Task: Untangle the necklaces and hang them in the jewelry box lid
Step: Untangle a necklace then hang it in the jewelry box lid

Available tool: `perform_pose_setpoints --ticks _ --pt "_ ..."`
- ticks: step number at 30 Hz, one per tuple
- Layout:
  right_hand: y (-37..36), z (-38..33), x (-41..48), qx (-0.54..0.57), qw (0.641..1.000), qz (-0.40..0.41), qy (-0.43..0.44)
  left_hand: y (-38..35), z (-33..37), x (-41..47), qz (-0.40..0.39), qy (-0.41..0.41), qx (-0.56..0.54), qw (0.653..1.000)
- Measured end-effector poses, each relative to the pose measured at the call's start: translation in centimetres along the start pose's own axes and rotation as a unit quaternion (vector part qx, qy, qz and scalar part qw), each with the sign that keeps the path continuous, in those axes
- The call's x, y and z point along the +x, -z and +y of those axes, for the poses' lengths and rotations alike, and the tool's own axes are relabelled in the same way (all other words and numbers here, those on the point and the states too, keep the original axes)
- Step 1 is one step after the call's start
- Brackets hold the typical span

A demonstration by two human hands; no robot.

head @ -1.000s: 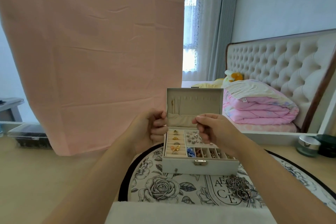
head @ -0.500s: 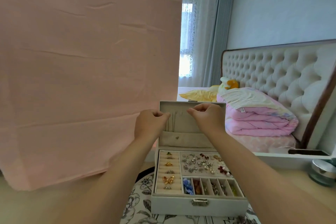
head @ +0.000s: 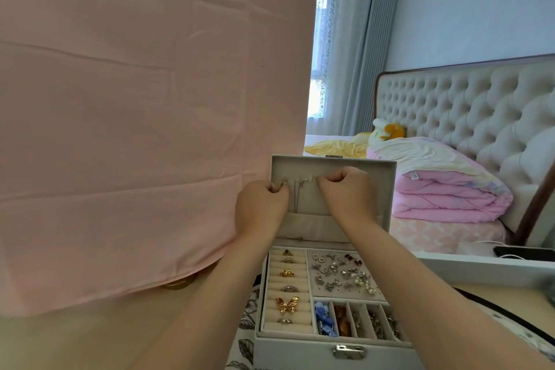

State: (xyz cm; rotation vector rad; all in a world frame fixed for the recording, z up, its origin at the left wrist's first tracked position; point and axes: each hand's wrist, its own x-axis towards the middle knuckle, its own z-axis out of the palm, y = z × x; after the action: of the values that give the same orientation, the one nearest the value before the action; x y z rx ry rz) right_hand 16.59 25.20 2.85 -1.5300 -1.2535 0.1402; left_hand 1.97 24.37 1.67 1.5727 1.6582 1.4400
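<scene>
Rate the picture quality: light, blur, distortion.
Head view: the window is blown out white, while the rest is softly and evenly lit with no hard shadows. Head view: the whole frame is slightly soft, so the necklace hanging in the lid shows only as a faint line. Head view: wide-angle distortion tilts the headboard frame at the right edge.

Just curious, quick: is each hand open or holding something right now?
Left hand: closed, seemingly pinching a thin necklace at the lid hooks.
Right hand: closed, seemingly pinching the same necklace's other end.
</scene>
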Motion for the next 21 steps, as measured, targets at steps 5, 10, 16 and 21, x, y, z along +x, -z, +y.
perform_pose_setpoints --ticks 5,10,16,21 --pt "1.0 0.7 -1.2 -0.002 0.995 -0.097 -0.027 0.2 -0.9 -0.6 -0.042 -0.007 -0.02 0.999" --pt "1.3 -0.2 -3.3 0.109 0.96 -0.226 -0.126 0.4 -0.1 -1.4 -0.139 -0.058 -0.075 0.986" --pt "1.0 0.0 -4.5 0.247 0.89 -0.332 -0.19 1.3 0.2 -2.2 -0.201 -0.171 0.021 0.964" --pt "2.0 0.9 -4.4 0.129 0.931 -0.319 -0.125 2.2 -0.4 -1.5 -0.085 -0.253 0.173 0.948"
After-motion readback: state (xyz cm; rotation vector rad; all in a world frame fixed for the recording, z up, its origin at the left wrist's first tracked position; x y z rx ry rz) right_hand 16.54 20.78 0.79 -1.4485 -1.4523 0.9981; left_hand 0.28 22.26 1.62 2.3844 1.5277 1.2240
